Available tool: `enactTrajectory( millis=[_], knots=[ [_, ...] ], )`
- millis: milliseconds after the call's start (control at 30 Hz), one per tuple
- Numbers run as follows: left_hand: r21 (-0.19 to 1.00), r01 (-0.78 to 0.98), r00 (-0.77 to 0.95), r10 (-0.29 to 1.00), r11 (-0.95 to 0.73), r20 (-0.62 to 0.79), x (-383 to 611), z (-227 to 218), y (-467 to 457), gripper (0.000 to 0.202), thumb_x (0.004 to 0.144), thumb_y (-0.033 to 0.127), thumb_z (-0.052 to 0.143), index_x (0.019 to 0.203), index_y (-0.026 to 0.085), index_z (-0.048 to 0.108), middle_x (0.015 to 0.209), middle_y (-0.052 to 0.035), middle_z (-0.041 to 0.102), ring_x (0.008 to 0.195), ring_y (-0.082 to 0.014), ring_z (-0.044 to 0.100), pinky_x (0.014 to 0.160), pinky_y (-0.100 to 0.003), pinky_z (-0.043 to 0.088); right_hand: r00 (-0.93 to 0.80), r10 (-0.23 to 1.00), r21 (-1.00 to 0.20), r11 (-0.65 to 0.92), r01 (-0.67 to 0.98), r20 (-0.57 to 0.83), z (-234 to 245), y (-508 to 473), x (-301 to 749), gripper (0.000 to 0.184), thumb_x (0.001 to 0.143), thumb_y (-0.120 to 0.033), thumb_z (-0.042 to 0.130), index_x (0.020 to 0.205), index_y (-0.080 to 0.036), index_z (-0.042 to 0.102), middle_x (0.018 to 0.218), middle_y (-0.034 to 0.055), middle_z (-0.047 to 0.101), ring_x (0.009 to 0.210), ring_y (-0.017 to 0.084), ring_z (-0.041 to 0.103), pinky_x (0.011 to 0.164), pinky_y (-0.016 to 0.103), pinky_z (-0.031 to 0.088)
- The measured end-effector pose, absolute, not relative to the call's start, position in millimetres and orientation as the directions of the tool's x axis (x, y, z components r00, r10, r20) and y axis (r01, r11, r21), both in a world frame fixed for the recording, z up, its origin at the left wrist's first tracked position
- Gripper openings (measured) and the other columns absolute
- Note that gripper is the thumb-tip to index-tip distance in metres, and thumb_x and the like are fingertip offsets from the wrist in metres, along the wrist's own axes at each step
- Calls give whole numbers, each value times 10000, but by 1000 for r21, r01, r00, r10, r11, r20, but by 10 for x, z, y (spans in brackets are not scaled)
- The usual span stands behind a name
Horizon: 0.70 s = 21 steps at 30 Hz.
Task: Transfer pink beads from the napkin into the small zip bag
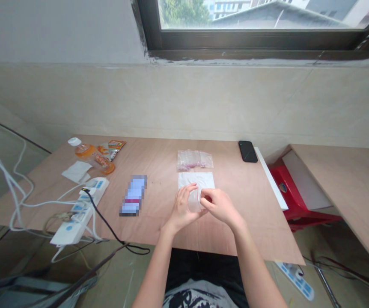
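A plastic bottle of orange drink (93, 157) lay on its side on the plywood desk (159, 147), just beside snack packets (112, 149) and near a folded tissue (76, 171). A white power strip (79, 210) sat at the desk's left edge. A black smartphone (248, 151) lay near the wall, below a dark-framed window (255, 30). A red plastic stool (292, 192) stood beyond the desk's right edge.

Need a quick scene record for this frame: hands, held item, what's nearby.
left hand: holding a small clear plastic bag
right hand: pinching the same bag's upper edge
under hands: white sheet
behind sheet: bundle of clear zip bags, pinkish contents
surface: wooden desk
desk right: black smartphone
desk left: white power strip, orange drink bottle
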<state>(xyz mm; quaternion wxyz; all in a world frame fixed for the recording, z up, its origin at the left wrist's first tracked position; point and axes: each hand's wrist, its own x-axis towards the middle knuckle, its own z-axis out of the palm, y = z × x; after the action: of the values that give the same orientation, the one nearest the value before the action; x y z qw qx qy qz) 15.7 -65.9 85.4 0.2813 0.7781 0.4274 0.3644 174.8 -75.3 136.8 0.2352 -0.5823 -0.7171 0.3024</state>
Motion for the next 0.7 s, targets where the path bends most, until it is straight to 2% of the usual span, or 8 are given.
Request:
enactTrajectory(
  millis=[100,200,333,500,700],
  knots=[
    [764,475,268,899,-436,347,146,835,-655,465,661,242,712,1068,214,490,1057,-58,600,1006,-218,566,893,-392,438,-167,986,-689,113,716,-11,1342,-766,1758,173,747,-173,456,574,-173,465,559,-38,490,539,89,412,527,209,237],
    [765,501,211,914,-405,346,130,828,-656,441,661,196,700,1050,213,494,931,-22,610,887,-192,586,834,-356,448,-112,993,-686,99,721,25,1284,-778,1769,189,762,-177,471,574,-174,466,558,-38,481,531,90,409,527,209,250],
    [717,559,256,909,-416,328,127,838,-648,539,689,194,682,1185,224,472,921,-20,596,876,-189,571,819,-344,432,-56,990,-756,135,641,129,1224,-801,1777,135,823,-246,515,705,-185,540,648,-24,531,592,106,472,572,214,330],
    [625,628,323,886,-463,332,146,831,-639,452,731,187,640,1164,225,516,941,-34,597,901,-209,548,809,-352,408,-108,964,-776,259,575,242,1128,-809,1758,237,861,-395,538,755,-202,625,820,36,592,834,173,529,743,282,412],
    [571,670,327,879,-475,347,205,804,-679,334,803,265,581,1125,195,523,952,-56,596,887,-219,535,787,-354,404,-112,955,-787,290,544,274,972,-769,1703,200,871,-364,534,835,-221,668,999,61,592,1001,209,505,879,377,406]
  ],
)
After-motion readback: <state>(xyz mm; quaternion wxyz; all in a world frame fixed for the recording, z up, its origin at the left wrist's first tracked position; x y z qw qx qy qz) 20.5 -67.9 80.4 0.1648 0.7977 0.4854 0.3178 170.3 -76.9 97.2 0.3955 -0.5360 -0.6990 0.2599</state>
